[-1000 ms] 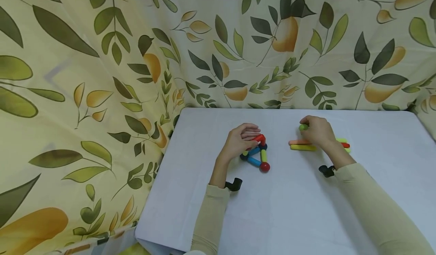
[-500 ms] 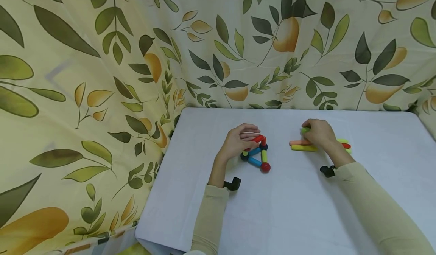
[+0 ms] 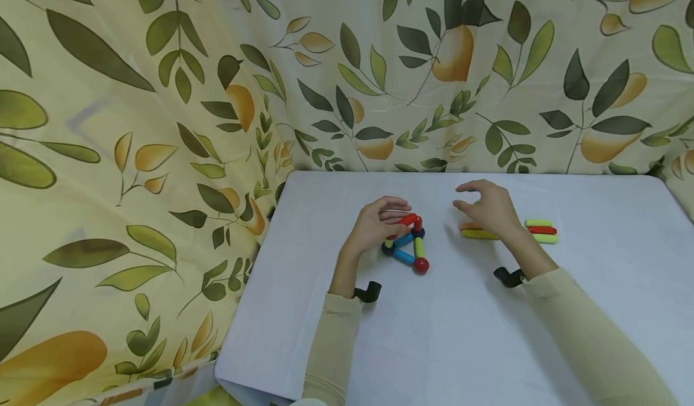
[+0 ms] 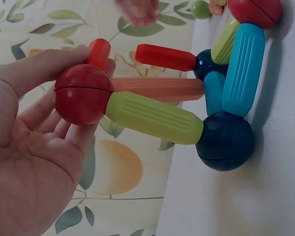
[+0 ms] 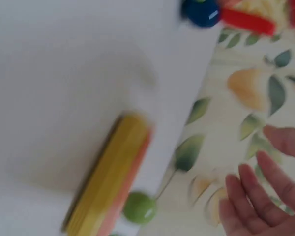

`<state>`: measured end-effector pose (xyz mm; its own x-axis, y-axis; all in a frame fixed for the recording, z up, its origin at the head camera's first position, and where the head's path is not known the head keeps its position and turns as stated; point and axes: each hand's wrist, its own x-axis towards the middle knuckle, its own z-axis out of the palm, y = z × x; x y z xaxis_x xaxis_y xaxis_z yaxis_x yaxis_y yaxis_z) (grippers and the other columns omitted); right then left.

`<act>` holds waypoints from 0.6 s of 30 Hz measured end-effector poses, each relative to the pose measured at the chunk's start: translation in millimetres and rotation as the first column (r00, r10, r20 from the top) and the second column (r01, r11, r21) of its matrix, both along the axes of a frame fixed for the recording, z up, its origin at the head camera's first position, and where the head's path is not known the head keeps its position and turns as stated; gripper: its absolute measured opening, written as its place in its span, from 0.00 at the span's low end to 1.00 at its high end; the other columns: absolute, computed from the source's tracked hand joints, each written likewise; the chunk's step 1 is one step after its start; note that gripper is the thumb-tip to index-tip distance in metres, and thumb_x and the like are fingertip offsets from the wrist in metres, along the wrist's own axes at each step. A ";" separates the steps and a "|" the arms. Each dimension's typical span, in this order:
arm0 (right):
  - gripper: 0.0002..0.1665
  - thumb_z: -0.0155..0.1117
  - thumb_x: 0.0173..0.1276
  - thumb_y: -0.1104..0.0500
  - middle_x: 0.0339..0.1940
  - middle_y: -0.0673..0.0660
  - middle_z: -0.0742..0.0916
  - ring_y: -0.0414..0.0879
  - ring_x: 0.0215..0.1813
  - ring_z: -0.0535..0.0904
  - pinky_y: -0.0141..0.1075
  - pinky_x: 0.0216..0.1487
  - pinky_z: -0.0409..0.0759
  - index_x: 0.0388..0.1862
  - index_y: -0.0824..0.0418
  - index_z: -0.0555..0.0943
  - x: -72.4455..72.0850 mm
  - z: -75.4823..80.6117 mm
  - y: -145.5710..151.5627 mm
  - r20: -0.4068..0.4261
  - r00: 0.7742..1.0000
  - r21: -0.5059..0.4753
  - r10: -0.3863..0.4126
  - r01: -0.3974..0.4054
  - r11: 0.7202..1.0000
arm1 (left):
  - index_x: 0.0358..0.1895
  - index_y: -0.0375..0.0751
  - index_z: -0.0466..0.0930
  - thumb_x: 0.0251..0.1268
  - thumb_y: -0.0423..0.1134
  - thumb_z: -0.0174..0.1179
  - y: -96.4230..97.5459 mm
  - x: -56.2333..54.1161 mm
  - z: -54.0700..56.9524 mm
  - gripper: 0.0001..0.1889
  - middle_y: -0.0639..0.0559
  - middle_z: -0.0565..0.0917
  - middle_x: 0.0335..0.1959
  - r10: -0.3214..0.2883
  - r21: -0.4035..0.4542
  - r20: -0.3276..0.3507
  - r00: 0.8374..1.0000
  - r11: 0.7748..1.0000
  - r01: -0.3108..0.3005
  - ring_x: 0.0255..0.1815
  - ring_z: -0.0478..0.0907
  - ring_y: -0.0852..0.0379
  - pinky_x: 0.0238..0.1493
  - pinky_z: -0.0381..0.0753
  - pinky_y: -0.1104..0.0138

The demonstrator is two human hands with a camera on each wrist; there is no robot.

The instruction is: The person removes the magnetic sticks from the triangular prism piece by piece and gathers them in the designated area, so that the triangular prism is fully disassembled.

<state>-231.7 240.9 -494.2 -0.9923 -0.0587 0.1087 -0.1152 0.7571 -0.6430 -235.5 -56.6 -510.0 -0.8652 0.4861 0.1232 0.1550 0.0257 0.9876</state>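
My left hand (image 3: 374, 225) grips the top corner of a frame built from magnetic rods and balls. In the left wrist view its fingers close round a red ball (image 4: 82, 94) with a short red rod (image 4: 100, 53) behind it. A lime rod (image 4: 155, 118) runs from that ball down to a navy ball (image 4: 225, 141) on the table. Blue rods (image 3: 403, 257) form part of the base, and another red rod (image 4: 165, 57) has a free end. My right hand (image 3: 490, 210) hovers over the loose rods, fingers apart, holding nothing.
Beneath my right hand lie a yellow rod (image 5: 110, 177) and an orange rod, side by side, with a green ball (image 5: 139, 207) close behind. Further right, a red rod (image 3: 543, 230) lies between two lime ones. A patterned curtain (image 3: 379, 93) hangs behind the white table (image 3: 461, 334).
My right hand has lifted from the green piece it was pinching and moved left, its fingers spreading and uncovering the rods at right. The left hand and frame stay put.
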 end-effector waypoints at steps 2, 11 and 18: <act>0.22 0.72 0.72 0.51 0.60 0.66 0.86 0.65 0.63 0.80 0.61 0.65 0.78 0.58 0.63 0.86 7.9 6.7 -14.5 -0.020 0.998 -0.088 0.059 -0.060 0.994 | 0.62 0.43 0.81 0.61 0.24 0.73 0.9 0.4 -0.2 0.26 0.43 0.86 0.59 0.005 -0.005 0.002 1.000 1.000 -0.005 0.58 0.86 0.54 0.58 0.85 0.66; 0.18 0.71 0.74 0.51 0.51 0.56 0.90 0.51 0.47 0.87 0.36 0.45 0.85 0.58 0.56 0.87 18.4 17.6 -64.2 0.046 0.954 -0.274 0.295 -0.272 0.923 | 0.64 0.35 0.79 0.62 0.24 0.72 -1.2 0.0 2.2 0.26 0.46 0.87 0.57 0.001 0.011 -0.019 1.000 1.000 -0.001 0.57 0.86 0.49 0.55 0.87 0.64; 0.17 0.71 0.73 0.54 0.50 0.60 0.90 0.51 0.44 0.89 0.40 0.45 0.84 0.57 0.58 0.87 17.5 12.1 -73.7 0.077 0.958 -0.311 0.276 -0.240 0.920 | 0.64 0.36 0.79 0.62 0.25 0.73 -2.5 2.0 -0.7 0.26 0.48 0.87 0.56 0.023 0.005 -0.026 0.999 1.000 -0.022 0.56 0.86 0.49 0.55 0.87 0.64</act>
